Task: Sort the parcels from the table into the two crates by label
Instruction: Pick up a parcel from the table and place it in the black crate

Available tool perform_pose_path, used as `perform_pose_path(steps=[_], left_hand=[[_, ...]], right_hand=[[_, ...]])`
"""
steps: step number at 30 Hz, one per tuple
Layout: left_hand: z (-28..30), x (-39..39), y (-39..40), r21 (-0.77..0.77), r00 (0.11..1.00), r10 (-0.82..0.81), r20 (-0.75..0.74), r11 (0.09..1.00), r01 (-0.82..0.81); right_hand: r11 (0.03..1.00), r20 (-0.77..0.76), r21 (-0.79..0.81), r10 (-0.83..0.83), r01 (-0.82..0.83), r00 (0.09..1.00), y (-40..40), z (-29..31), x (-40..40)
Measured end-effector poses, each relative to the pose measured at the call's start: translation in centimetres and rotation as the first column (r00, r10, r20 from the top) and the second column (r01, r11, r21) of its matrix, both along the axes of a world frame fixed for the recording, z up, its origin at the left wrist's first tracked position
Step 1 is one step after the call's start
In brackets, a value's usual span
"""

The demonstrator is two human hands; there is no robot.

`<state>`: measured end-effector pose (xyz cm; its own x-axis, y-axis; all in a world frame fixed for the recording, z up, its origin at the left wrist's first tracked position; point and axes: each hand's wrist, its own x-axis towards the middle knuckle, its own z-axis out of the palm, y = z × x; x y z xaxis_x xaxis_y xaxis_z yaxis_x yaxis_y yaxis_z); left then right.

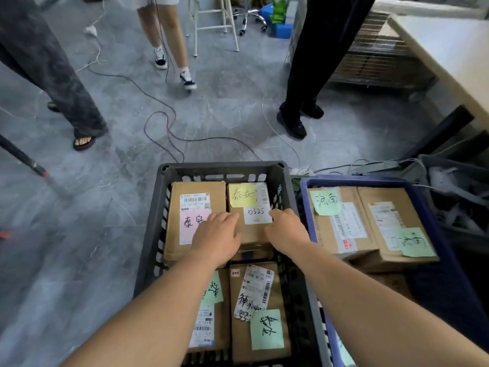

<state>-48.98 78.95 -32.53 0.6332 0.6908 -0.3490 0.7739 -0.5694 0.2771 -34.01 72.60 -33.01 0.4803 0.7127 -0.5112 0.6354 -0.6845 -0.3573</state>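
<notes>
While both hands are laid on it, a brown parcel point(251, 229) with a yellow note point(242, 195) and a white slip marked 0325 is seen at the far right of the black crate point(222, 169). The left hand point(215, 241) rests flat on its near left corner, fingers straight and close together; the right hand point(287, 229) is placed at its right edge, fingers bent over the side, though whether it is truly gripped cannot be told. Four parcels are counted in this crate: one with a pink note point(191, 226) just left of the left hand, and two with green notes point(266, 329) below the forearms. To the right of the right hand, a blue crate point(352, 180) is set, with two parcels showing, each with a green note point(326, 201). Beyond the hands, three people's legs are seen on the grey floor point(217, 107) among loose cables point(158, 120).
</notes>
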Motion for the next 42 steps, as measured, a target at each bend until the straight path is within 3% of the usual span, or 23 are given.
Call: perform_pose_path(steps=[8,16,22,29,42], left_hand=[[9.6,0.7,-2.1,0.061,0.996,-0.089,0.007,0.994,0.088],[17.0,1.4,-5.7,0.072,0.987,-0.112,0.112,0.992,0.104],[19.6,3.1,-10.2,0.103,0.944,-0.269,0.191,0.962,0.253],[21.8,7.2,-15.7,0.133,0.853,-0.472,0.223,0.882,0.453],[27.4,16.1,-33.4,0.262,0.613,-0.760,0.214,0.650,0.714]], right_hand=[[0.997,0.220,0.000,0.072,-0.073,0.973,-4.9,11.5,-0.3],[0.995,0.348,0.077,-0.080,0.056,0.934,-11.2,19.2,-1.4],[0.967,0.390,0.124,-0.255,0.224,0.885,-16.7,22.2,-2.8],[0.914,0.508,0.150,-0.399,0.378,0.763,-24.6,25.7,-1.3],[0.743,0.534,0.240,-0.638,0.624,0.555,-43.9,30.3,1.2]])
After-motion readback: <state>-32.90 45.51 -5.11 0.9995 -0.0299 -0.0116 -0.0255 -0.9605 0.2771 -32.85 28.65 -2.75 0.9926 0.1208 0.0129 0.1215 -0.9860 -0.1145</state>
